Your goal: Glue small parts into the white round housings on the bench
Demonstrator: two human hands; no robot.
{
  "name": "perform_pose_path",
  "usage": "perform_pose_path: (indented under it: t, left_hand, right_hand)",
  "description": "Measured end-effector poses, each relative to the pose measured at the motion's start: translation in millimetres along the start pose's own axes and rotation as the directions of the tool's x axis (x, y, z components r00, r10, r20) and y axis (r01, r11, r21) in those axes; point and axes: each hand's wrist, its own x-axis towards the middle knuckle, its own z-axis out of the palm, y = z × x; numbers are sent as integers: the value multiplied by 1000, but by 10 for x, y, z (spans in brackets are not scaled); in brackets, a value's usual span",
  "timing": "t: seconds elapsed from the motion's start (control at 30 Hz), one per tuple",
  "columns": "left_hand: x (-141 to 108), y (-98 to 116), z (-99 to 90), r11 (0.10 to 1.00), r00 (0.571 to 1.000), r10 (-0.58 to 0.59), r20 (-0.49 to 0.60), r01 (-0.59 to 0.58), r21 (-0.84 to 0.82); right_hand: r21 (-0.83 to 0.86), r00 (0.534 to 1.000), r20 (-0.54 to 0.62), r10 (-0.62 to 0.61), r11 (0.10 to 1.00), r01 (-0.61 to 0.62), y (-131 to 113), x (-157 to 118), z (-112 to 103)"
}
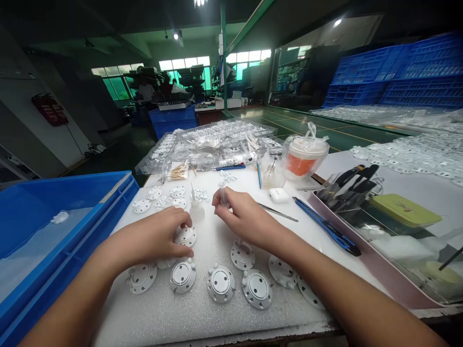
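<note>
My right hand is closed around a small translucent tube, which looks like a syringe held upright over the foam mat. My left hand has thumb and fingers apart beside a white round disc part; whether they touch it I cannot tell. Between the hands stands a translucent squeeze bottle with a thin spout. Nearer to me lie several similar discs with two dark holes, such as one disc in the middle. Small white pieces lie in a heap behind the bottle.
A blue crate borders the mat at left. At right are tweezers, a blue utility knife and a tool box. Cotton swabs, a lidded cup and clear trays of white parts stand farther back.
</note>
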Motion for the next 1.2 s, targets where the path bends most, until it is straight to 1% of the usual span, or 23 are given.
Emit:
perform_pose_path:
  t: [0.07,0.13,0.2,0.23,0.3,0.4,0.47,0.53,0.63,0.7,0.83,0.97,1.07,1.2]
  left_hand:
    - [18,29,51,999,999,45,13,-45,12]
    - [31,64,62,996,996,83,22,-83,15]
    - [30,107,46,993,993,115,27,-115,-2]
    - [25,130,35,991,991,135,17,-135,-21]
    - [13,173,21,978,981,196,-6,-196,-71]
    - [14,219,33,947,957,288,-32,-290,-138]
    - [32,244,60,938,953,298,-57,-303,-170]
    - [61,277,100,932,956,280,-92,-293,-214]
    - [108,348,179,906,956,265,-126,-291,-307]
    - [131,397,239,870,953,278,-116,-301,-390]
    - [166,452,341,797,946,309,-96,-313,-516]
    - [210,450,389,778,950,301,-79,-293,-556]
    - [234,441,406,776,957,285,-60,-267,-572]
    - [239,430,437,769,956,288,-48,-261,-583]
  right_hand:
    - [56,997,-58,-59,996,63,-23,-2,-35]
    - [155,980,-133,-152,973,172,-44,-12,-86]
    - [325,951,-221,-218,903,282,-55,-21,-138]
    - [426,941,-259,-219,848,315,-57,-23,-158]
    - [612,946,-269,-182,726,314,-62,-21,-187]
    - [813,976,-180,-124,540,219,-97,-17,-219]
    - [893,982,-143,-125,411,182,-146,-23,-254]
    - [934,982,-131,-135,314,168,-198,-36,-308]
    - [958,981,-93,-173,252,135,-231,-47,-395]
    - [972,975,-46,-218,216,94,-205,-41,-424]
    - [993,956,44,-290,117,-10,-95,-14,-382]
    - [999,954,41,-295,15,-38,-18,11,-292]
    - [999,959,48,-279,-11,-53,6,24,-241]
    - [996,967,80,-240,-7,-84,21,34,-198]
